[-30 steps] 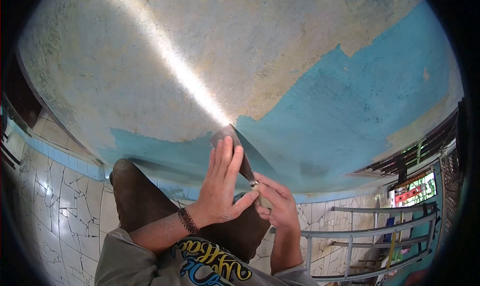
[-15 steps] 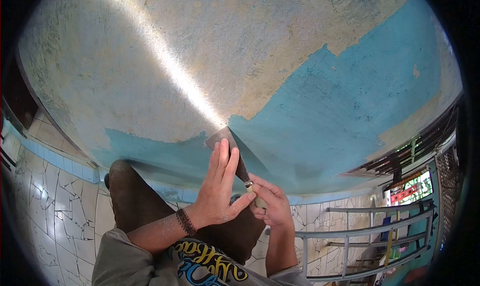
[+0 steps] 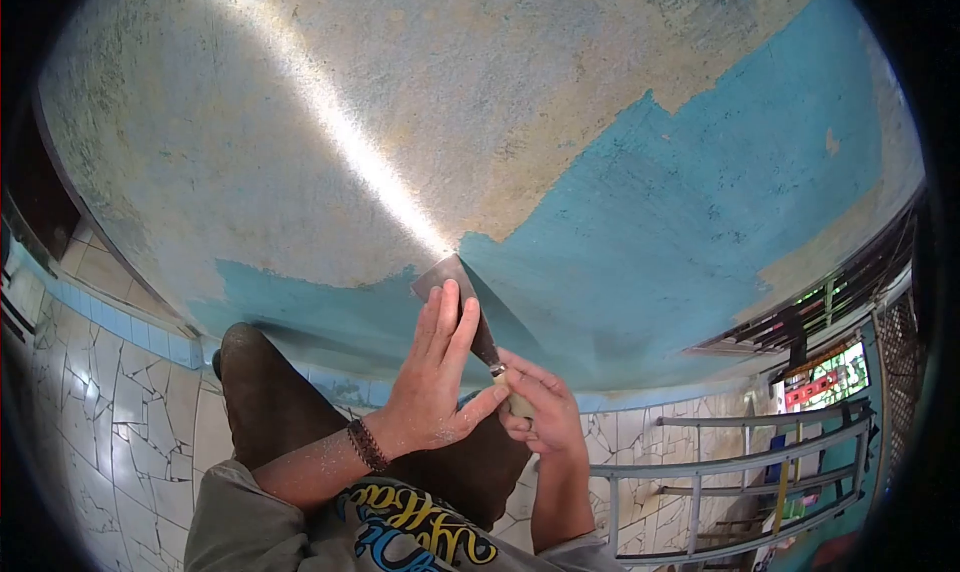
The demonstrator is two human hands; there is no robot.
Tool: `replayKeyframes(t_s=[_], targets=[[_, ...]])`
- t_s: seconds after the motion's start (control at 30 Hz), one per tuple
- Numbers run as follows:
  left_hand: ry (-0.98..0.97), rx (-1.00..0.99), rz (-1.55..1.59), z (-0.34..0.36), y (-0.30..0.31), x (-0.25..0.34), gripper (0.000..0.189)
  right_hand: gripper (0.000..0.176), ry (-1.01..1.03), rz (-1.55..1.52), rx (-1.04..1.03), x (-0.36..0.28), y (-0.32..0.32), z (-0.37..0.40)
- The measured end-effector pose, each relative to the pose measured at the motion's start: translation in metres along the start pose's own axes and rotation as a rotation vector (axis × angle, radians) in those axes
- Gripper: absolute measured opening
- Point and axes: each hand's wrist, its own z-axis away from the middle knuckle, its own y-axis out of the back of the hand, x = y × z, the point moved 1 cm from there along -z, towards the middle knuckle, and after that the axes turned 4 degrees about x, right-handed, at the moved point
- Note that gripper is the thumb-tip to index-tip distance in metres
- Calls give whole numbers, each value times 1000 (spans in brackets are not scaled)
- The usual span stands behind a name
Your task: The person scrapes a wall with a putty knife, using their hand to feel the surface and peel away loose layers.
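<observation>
A paint scraper (image 3: 483, 340) with a wide metal blade and a pale handle stands against the wall. Its blade edge meets the wall at the boundary between blue paint (image 3: 620, 232) and bare, mottled plaster (image 3: 430, 102). My right hand (image 3: 545, 404) is wrapped around the handle. The fingers of my left hand (image 3: 435, 377) are stretched out and lie flat on the blade, while its thumb reaches toward the handle. Pale specks of dust cling to my left wrist and forearm, beside a dark braided bracelet (image 3: 368, 445).
A metal ladder (image 3: 740, 467) lies at the lower right. My bent knee (image 3: 245, 347) is close to the wall at left. Below is a cracked-pattern tiled floor (image 3: 120, 422). A slatted window (image 3: 790, 317) is at the right, and a bright streak of light crosses the plaster.
</observation>
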Motion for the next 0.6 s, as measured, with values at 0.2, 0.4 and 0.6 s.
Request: replayKeyframes(t_s=[0.2,0.4,0.6], targets=[[2,24,9,0,-5,-1,90,38,5,23,-8,-3,1,1],[-9,74,-1,-2,-7,-2,90,38,25,62,33,-6,-5,-1],[-8,60,-30,-1,-3,-3,90,36,29,14,-8,0,-4,-5]])
